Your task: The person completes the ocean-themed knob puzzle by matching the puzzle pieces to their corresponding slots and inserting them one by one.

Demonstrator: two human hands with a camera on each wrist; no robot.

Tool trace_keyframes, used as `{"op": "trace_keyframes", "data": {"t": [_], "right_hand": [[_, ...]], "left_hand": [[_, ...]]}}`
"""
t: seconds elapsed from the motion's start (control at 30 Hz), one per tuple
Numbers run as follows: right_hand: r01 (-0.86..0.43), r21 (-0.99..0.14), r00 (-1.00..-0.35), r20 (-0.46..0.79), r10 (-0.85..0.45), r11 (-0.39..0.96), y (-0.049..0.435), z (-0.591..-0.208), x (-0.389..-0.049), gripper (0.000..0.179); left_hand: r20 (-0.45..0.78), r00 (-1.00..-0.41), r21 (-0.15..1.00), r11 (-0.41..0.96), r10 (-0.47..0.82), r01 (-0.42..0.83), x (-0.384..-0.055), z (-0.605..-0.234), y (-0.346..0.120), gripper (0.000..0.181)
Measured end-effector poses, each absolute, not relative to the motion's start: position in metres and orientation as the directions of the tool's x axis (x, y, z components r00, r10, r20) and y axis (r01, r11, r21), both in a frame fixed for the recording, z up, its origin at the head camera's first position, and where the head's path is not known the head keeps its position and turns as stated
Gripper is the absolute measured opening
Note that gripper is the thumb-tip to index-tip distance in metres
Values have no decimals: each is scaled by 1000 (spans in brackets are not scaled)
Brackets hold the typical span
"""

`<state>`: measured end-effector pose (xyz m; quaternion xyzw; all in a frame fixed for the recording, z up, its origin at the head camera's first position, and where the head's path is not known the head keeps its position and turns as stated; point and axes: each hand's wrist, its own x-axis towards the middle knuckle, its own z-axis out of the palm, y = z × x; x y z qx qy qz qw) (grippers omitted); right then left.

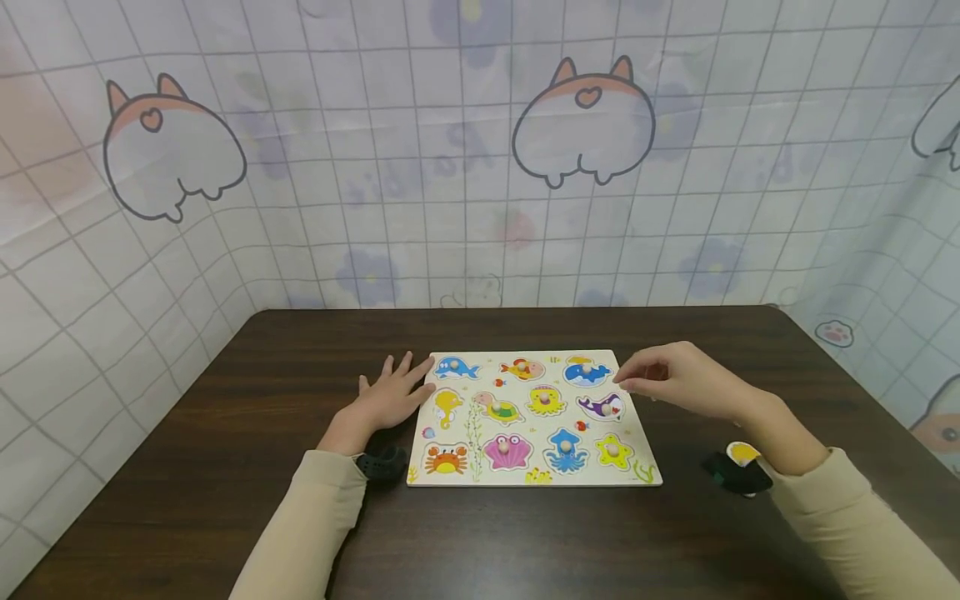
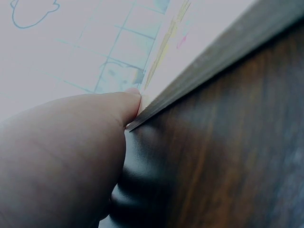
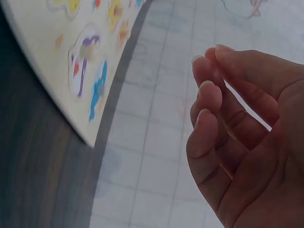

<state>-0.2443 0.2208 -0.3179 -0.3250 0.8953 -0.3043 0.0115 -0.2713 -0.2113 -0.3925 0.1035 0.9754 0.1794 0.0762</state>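
A white wooden peg puzzle board [image 1: 532,429] lies flat on the dark table, filled with knobbed sea-animal pieces. Among them are a crab [image 1: 446,458], a pink shell [image 1: 507,451] and a blue whale [image 1: 587,372] at the top right. My left hand [image 1: 386,398] rests with spread fingers along the board's left edge; in the left wrist view the thumb side [image 2: 126,107] meets its corner. My right hand [image 1: 678,379] hovers by the upper right edge, near the purple whale [image 1: 602,406]. Its fingers [image 3: 204,133] bend loosely, thumb tip close to the index finger, nothing visible between them.
Under the right forearm are a dark object [image 1: 731,475] and a yellow-and-white round piece [image 1: 742,453]. A black band [image 1: 382,464] sits at the left wrist. Behind the wooden table [image 1: 480,542] hangs a gridded white cloth [image 1: 420,167] with cartoon prints.
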Motion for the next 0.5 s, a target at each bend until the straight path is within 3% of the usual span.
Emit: {"op": "trace_keyframes", "data": {"t": [0.5], "right_hand": [[-425, -567, -878, 71, -473, 705, 280, -320, -253, 23]], "left_hand": [[-108, -968, 366, 915, 226, 173, -271, -394, -212, 64]]}}
